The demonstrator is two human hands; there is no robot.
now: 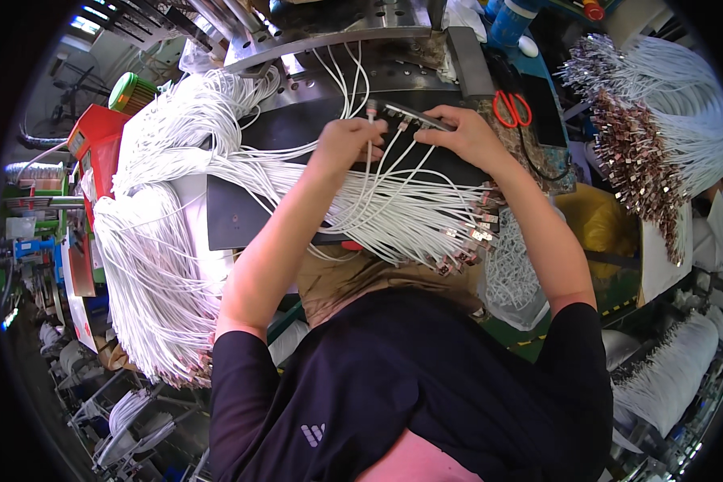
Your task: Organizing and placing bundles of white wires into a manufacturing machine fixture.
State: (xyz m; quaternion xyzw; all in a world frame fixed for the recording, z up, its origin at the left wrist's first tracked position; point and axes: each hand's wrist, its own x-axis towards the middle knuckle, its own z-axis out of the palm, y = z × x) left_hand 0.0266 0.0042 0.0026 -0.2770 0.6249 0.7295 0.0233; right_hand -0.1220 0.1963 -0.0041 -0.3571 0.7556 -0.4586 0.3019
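My left hand (350,146) is closed round a white cable (369,138) near its connector end, at the left end of a narrow dark metal strip (416,114). My right hand (467,138) grips the strip's right end between thumb and fingers. Several white cables run down from the strip, their connector ends set along it. Below both hands lies a bundle of white cables (386,210), its metal-tipped connectors (475,234) gathered to the right. Behind the strip, a few more white cables (352,80) hang over the edge of the metal machine. The fingertips under the strip are partly hidden.
A black mat (241,210) covers the work surface. Large heaps of white cables (157,257) lie at left, and another pile (675,104) at right. Red-handled scissors (512,109) rest beyond my right hand. A clear bag of white scraps (512,277) sits below my right forearm.
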